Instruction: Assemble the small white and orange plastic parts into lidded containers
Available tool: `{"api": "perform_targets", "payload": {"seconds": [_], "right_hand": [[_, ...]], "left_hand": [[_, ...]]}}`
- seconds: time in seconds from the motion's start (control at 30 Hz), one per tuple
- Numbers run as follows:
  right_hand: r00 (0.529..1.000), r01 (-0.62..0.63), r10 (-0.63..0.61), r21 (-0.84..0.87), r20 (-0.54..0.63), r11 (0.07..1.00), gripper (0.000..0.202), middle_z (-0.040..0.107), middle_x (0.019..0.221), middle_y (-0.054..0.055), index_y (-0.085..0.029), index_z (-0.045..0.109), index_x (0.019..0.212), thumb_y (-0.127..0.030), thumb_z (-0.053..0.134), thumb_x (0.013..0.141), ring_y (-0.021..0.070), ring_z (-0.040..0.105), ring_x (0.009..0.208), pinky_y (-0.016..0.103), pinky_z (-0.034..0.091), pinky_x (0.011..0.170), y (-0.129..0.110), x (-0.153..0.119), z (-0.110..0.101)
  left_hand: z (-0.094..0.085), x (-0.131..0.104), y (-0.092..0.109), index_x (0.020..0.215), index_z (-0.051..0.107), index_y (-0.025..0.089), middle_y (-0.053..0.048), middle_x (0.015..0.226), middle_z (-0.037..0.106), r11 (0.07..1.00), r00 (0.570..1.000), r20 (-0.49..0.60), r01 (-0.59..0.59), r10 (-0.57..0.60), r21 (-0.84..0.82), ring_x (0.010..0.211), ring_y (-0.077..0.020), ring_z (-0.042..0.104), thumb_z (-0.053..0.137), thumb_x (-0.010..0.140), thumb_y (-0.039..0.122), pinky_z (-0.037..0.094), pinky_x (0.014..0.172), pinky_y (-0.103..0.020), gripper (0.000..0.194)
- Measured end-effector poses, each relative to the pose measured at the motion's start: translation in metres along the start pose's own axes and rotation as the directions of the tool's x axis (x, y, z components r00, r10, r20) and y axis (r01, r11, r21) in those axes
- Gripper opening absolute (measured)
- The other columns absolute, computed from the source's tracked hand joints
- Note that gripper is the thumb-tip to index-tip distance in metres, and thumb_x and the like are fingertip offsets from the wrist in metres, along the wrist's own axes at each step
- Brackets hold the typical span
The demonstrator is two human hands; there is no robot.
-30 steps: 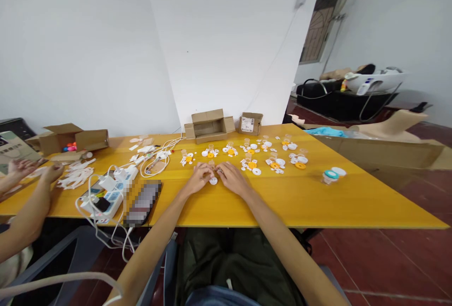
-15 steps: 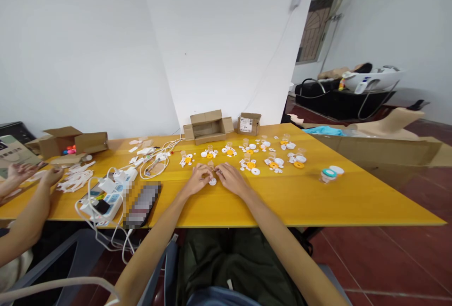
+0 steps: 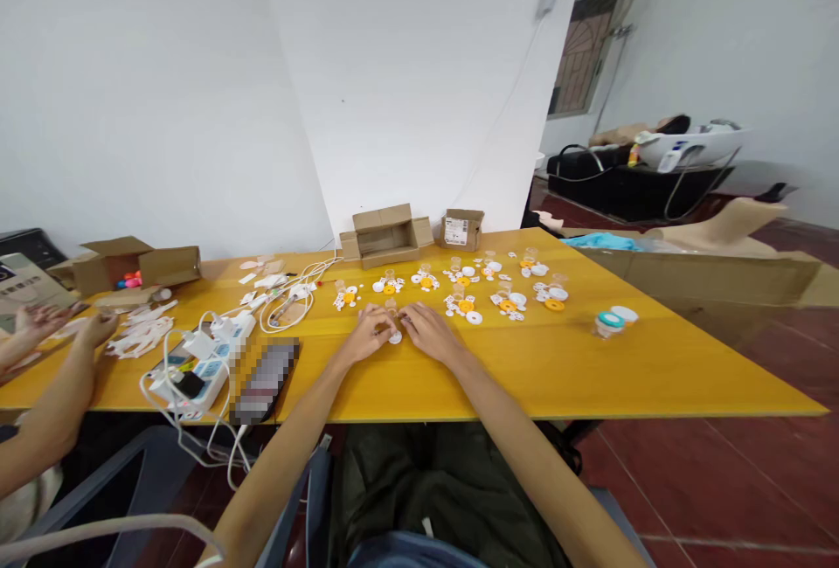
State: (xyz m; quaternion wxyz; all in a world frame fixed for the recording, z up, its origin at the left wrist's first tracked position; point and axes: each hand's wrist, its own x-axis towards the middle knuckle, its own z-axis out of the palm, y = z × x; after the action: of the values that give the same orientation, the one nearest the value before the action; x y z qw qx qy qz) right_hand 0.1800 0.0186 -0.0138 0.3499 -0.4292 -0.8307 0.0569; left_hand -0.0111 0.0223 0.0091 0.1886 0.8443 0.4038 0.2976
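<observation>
My left hand [image 3: 370, 334] and my right hand [image 3: 426, 329] meet over the middle of the yellow table, fingers bent inward and closed. Between their fingertips a small white disc [image 3: 395, 337] shows in part, low at the tabletop. Whether either hand grips it or some smaller piece is hidden by the fingers. Just behind the hands stands a small clear plastic cup [image 3: 391, 304]. Beyond them lie several clusters of parts: orange discs [image 3: 466, 306], white discs [image 3: 473, 319], little white pieces and clear cups.
At right stands a teal-lidded jar [image 3: 611, 322]. Left are a phone [image 3: 266, 380], a power strip [image 3: 216, 363] with cables and a co-worker's hands [image 3: 98, 329]. Open cardboard boxes [image 3: 386, 240] line the wall. The table's front edge [image 3: 590, 417] runs before me.
</observation>
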Motion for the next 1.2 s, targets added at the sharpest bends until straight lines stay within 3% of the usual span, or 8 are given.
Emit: {"api": "perform_targets", "payload": {"seconds": [1.2], "right_hand": [[1.000,0.028,-0.027,-0.052,0.009,0.998,0.016,0.069,0.101,0.007,-0.022,0.063,0.099,-0.014,0.049,0.096,0.0216,0.061,0.098,0.036,0.049,0.089,0.0010,-0.0004,0.0017]], "left_hand": [[0.0002,-0.0012,0.0029,0.083,0.073,0.024,-0.004,0.100,0.071,0.996,0.999,-0.044,-0.022,0.026,0.081,0.106,-0.0240,0.058,0.064,0.086,0.019,0.041,0.100,-0.041,0.011]]}}
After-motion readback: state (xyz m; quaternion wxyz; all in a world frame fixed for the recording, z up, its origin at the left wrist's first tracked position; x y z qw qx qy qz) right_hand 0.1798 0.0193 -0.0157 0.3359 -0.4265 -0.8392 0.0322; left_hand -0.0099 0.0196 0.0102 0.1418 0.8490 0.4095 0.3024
